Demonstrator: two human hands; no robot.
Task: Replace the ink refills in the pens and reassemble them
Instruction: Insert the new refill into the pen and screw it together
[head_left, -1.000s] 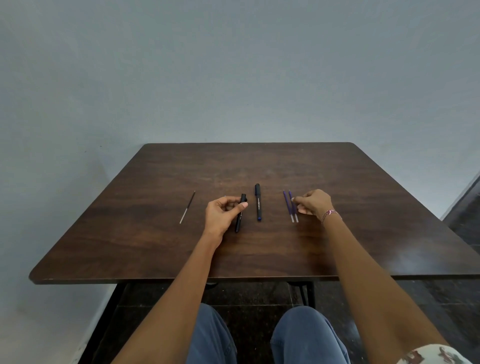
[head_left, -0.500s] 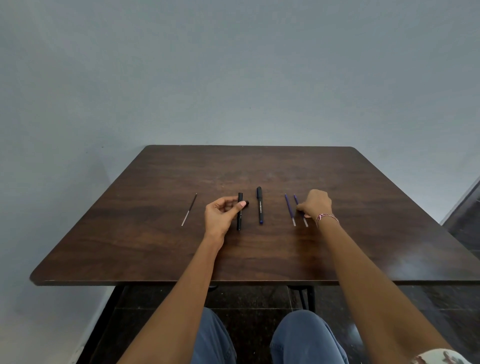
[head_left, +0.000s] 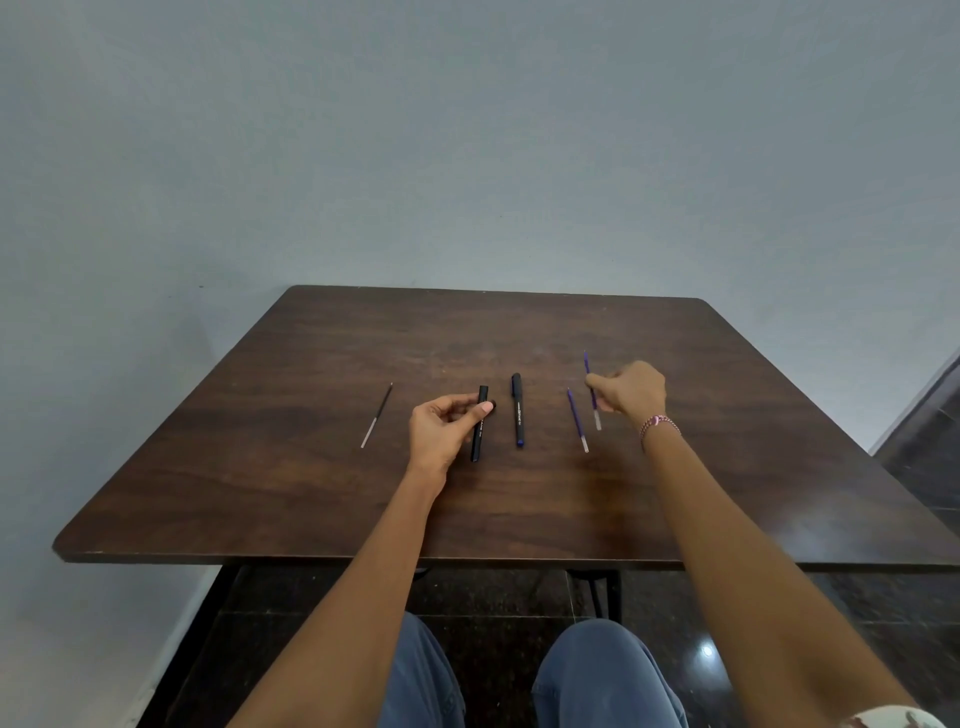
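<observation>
On the dark wooden table (head_left: 311, 493), my left hand (head_left: 441, 431) grips a black pen barrel (head_left: 479, 431) by its upper half; the barrel's lower end rests near the table surface. A second pen (head_left: 518, 410), black with a blue tip, lies just to its right. My right hand (head_left: 631, 392) pinches a blue ink refill (head_left: 589, 379) and holds it lifted, tip pointing away from me. Another blue refill (head_left: 576, 418) lies flat between the second pen and my right hand. A thin dark refill (head_left: 376, 415) lies alone at the left.
The table's front edge (head_left: 363, 558) runs above my knees. A grey wall stands behind the table. Dark floor shows at the right.
My right hand has picked one blue refill off the table and raised it, leaving the other lying there. My left hand keeps its hold on the black barrel.
</observation>
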